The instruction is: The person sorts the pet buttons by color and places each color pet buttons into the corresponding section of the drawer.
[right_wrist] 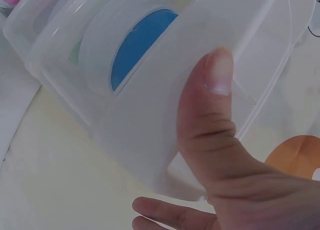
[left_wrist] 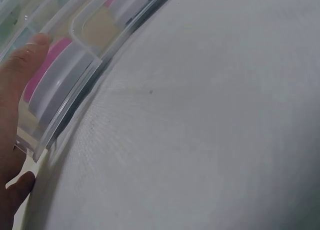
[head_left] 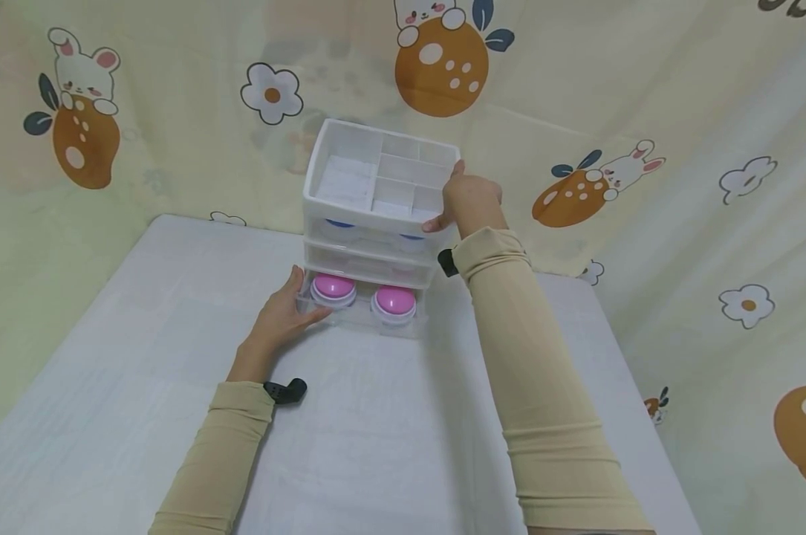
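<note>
A white plastic drawer organizer with a divided tray top stands at the back of the table. Its clear bottom drawer is pulled out, with two round pink-topped containers inside. My left hand grips this drawer at its left front corner, the thumb along the front in the left wrist view. My right hand holds the organizer's upper right corner, its thumb lying over the front of the top rim. Behind the closed upper drawer front, a blue-topped round container shows in the right wrist view.
A white cloth covers the table. Just behind the organizer hangs a cream curtain printed with rabbits, fruit and flowers, which continues along the right side. Each wrist carries a small black camera.
</note>
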{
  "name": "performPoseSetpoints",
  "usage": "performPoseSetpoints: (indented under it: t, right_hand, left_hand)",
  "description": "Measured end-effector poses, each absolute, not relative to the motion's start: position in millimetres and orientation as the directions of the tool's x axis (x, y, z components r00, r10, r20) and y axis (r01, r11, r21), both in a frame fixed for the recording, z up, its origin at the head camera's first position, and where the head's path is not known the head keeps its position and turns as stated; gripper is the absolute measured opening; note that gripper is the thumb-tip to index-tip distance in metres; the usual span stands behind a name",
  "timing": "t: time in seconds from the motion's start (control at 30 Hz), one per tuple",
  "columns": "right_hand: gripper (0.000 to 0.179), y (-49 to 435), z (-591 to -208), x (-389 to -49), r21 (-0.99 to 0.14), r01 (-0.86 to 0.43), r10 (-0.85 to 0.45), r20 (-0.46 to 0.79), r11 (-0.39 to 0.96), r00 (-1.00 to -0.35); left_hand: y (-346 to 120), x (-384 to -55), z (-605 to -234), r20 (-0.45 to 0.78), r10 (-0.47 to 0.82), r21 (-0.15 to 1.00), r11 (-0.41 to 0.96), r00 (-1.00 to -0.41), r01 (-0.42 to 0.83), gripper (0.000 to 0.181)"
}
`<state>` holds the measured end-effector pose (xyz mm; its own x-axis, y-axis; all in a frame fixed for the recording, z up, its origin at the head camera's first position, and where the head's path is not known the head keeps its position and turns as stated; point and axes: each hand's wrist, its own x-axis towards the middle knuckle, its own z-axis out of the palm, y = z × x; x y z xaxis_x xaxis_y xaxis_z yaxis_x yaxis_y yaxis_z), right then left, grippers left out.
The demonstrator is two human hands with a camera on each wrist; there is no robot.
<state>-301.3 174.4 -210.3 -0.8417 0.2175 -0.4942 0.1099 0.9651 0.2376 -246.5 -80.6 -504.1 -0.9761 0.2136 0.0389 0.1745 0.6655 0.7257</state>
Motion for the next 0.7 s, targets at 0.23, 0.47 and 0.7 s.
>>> performPoseSetpoints:
  t: [0.23,0.47,0.7]
  right_hand:
    - [0.124,173.8,-209.8,-300.7,0.235,0.117,0.221,-0.49,0.965,-0.843]
    - [0.125,174.9,-210.6,-300.5,0.237,0.106,0.213,-0.489,0.966,-0.846]
    - [0.124,174.3,-210.3,-299.9,0.227,0.109,0.21,-0.489,0.968,-0.847]
  left_hand:
    - [-77.2,-246.4,-503.3,0.046,0.184,0.716,0.679,-0.982,0.161,0.11]
    - [-75.6,-246.9,-502.3,0.045,0.16,0.71,0.689,-0.986,0.144,0.109]
    - [-74.5,-247.5,-503.5,0.035,0.145,0.683,0.719,-0.989,0.13,0.11]
